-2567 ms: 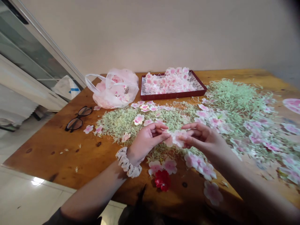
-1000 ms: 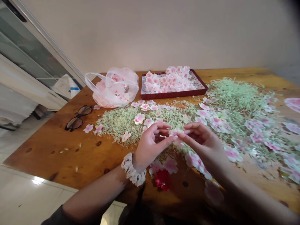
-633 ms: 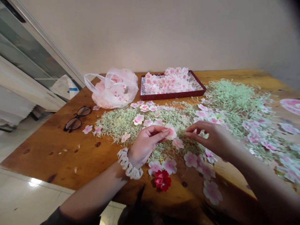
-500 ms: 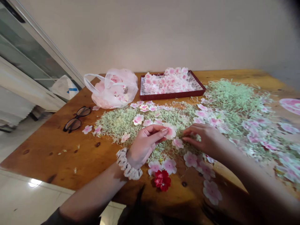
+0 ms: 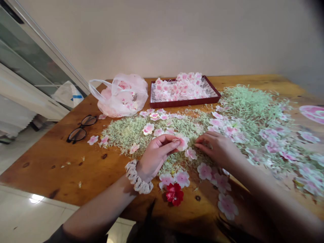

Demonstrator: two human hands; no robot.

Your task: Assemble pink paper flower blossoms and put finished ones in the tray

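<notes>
My left hand (image 5: 158, 155), with a pale scrunchie (image 5: 138, 177) round its wrist, pinches a pink-and-white artificial flower (image 5: 182, 142) between thumb and fingers. Just to its right, my right hand (image 5: 219, 148) is held over the pale green filler, thumb and fingertips drawn together. Whatever those fingers hold is too small to make out. Under both hands spreads the shredded green filler (image 5: 126, 131). A loose pink flower (image 5: 190, 154) lies between them. Nearer to me a red flower (image 5: 174, 194) rests beside pink ones (image 5: 182, 179) on the wooden table.
Behind, a dark red box lid (image 5: 187, 102) holds a heap of pink flowers (image 5: 181, 87). Left of it sits a translucent bag (image 5: 121, 96) with pink contents. Eyeglasses (image 5: 78, 134) lie at the left. More filler strands (image 5: 253, 104) and scattered flowers (image 5: 273, 145) cover the right side.
My right hand has shifted slightly left toward the flower, and its thumb and fingertips have come closer together. My left hand still holds the flower. The view has moved slightly.
</notes>
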